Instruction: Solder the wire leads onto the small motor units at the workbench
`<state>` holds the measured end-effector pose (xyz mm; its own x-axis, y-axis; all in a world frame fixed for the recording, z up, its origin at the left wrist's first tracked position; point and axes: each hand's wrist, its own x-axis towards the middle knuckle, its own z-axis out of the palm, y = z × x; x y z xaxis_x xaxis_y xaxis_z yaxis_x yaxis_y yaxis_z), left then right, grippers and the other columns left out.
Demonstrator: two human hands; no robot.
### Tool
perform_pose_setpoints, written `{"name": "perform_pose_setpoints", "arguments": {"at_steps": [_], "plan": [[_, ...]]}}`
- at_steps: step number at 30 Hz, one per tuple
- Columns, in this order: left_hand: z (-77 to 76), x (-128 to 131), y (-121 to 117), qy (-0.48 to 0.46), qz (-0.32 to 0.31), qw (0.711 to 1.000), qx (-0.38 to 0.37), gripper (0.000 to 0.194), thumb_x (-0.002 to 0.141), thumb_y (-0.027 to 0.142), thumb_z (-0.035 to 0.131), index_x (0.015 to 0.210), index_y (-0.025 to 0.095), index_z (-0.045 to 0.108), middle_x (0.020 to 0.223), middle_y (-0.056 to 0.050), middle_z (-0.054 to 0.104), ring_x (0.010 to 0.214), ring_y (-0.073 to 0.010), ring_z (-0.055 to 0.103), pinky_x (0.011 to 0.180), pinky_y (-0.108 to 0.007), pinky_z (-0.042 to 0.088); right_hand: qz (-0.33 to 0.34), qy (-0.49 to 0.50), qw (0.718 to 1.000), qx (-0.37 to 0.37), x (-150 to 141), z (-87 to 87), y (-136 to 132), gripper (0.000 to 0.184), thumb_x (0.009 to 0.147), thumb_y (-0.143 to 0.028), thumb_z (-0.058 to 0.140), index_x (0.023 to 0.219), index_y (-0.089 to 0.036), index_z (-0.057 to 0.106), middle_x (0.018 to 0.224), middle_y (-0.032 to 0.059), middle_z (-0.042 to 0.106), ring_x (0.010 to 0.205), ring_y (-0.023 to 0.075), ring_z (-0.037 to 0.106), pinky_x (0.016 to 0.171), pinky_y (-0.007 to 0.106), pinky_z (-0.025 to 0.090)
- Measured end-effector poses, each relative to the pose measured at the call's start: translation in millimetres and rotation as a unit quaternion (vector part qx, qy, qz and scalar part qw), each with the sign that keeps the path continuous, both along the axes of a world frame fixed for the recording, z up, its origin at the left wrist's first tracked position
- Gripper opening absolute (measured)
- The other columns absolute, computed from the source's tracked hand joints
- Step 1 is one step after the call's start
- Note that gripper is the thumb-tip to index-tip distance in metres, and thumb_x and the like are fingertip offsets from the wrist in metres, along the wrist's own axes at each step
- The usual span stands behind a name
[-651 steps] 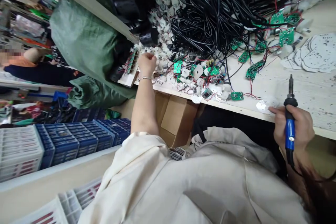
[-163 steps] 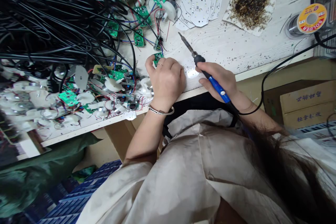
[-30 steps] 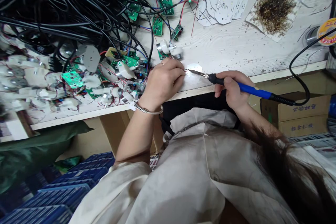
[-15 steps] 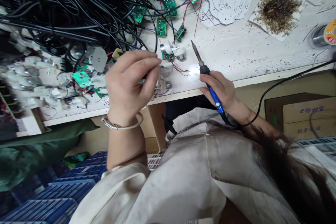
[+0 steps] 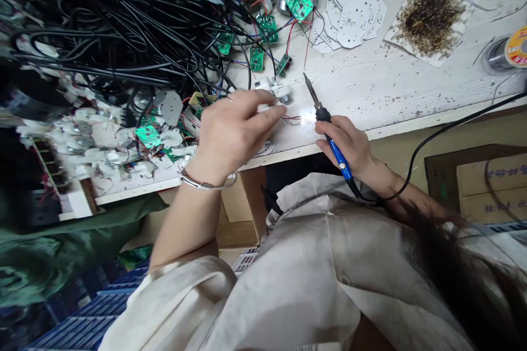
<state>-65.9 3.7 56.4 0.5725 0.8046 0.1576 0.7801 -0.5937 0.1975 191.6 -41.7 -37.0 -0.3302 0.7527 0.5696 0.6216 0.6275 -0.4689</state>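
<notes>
My right hand (image 5: 349,142) is closed around a blue-handled soldering iron (image 5: 335,148), whose tip points up and away over the bench. Just left of that hand, a small round white board (image 5: 305,118) with thin red wires (image 5: 291,119) lies near the bench edge. My left hand (image 5: 234,131) hovers low over the bench with its fingers reaching right toward those wires. The fingertips are smeared by motion, so what they hold, if anything, is unclear. A small white motor (image 5: 274,86) sits just beyond the left fingers.
A big tangle of black cables (image 5: 123,22) covers the left of the white bench (image 5: 391,82). Green circuit boards (image 5: 300,1), white motors and several white LED plates (image 5: 349,5) lie around. A solder spool (image 5: 516,46) and brown debris (image 5: 428,11) are at the right.
My left hand has come down from a raised position and reached right toward the red wires. My right hand and the iron have barely moved.
</notes>
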Motion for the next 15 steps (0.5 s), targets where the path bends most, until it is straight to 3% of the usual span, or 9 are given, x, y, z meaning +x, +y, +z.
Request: {"name": "perform_pose_setpoints", "arguments": {"at_steps": [3, 6, 8, 11, 13, 15], "plan": [[-6.1, 8.9, -4.8, 0.01, -0.025, 0.999, -0.029, 0.032, 0.11, 0.034, 0.048, 0.115, 0.026, 0.079, 0.119, -0.008, 0.079, 0.094, -0.0228, 0.073, 0.07, -0.037, 0.051, 0.0, 0.001, 1.0, -0.005, 0.2, 1.0, 0.2, 0.028, 0.107, -0.034, 0.051, 0.133, -0.027, 0.056, 0.099, 0.0016, 0.065, 0.082, 0.0139, 0.069, 0.065, 0.024, 0.055], [-8.2, 12.2, -11.1, -0.079, -0.017, 0.996, -0.049, 0.028, 0.108, 0.034, 0.053, 0.109, 0.025, 0.08, 0.107, -0.005, 0.081, 0.094, -0.0206, 0.076, 0.076, -0.036, 0.059, 0.006, 0.003, 1.0, -0.008, 0.9, 1.4, 0.1, 0.027, 0.106, -0.032, 0.052, 0.132, -0.027, 0.057, 0.098, 0.0012, 0.064, 0.08, 0.0135, 0.067, 0.064, 0.023, 0.053], [-6.5, 10.0, -10.4, -0.201, 0.062, 0.976, -0.047, 0.022, 0.107, 0.037, 0.061, 0.107, 0.027, 0.08, 0.101, -0.001, 0.082, 0.09, -0.017, 0.077, 0.078, -0.035, 0.063, 0.01, 0.0, 1.0, -0.015, 1.2, 0.5, -0.6, 0.026, 0.106, -0.03, 0.051, 0.131, -0.027, 0.059, 0.098, 0.0015, 0.063, 0.078, 0.0137, 0.065, 0.063, 0.024, 0.051], [-8.4, -1.2, 3.4, -0.35, 0.215, 0.908, -0.087, 0.028, 0.104, 0.052, 0.066, 0.115, 0.027, 0.075, 0.099, 0.006, 0.08, 0.082, -0.0107, 0.073, 0.072, -0.033, 0.063, 0.008, -0.012, 0.999, -0.042, 1.4, -1.5, -2.1, 0.028, 0.106, -0.031, 0.05, 0.131, -0.029, 0.061, 0.1, 0.0028, 0.062, 0.08, 0.0156, 0.064, 0.063, 0.026, 0.051], [-15.1, -12.3, 16.8, -0.383, 0.248, 0.881, -0.124, 0.045, 0.1, 0.065, 0.065, 0.122, 0.026, 0.068, 0.096, 0.009, 0.078, 0.08, -0.0072, 0.069, 0.07, -0.03, 0.061, 0.002, -0.015, 0.999, -0.048, 1.3, -2.0, -2.7, 0.028, 0.105, -0.033, 0.051, 0.131, -0.029, 0.062, 0.101, 0.0035, 0.062, 0.081, 0.0164, 0.064, 0.063, 0.026, 0.051], [-23.2, -22.1, 27.5, -0.39, 0.251, 0.876, -0.134, 0.051, 0.099, 0.069, 0.065, 0.13, 0.028, 0.06, 0.095, 0.012, 0.076, 0.08, -0.0049, 0.067, 0.072, -0.028, 0.058, 0.0, -0.016, 0.999, -0.042, 0.8, -1.4, -2.8, 0.027, 0.106, -0.033, 0.05, 0.13, -0.028, 0.062, 0.1, 0.0033, 0.062, 0.08, 0.0161, 0.064, 0.062, 0.026, 0.05]]}}
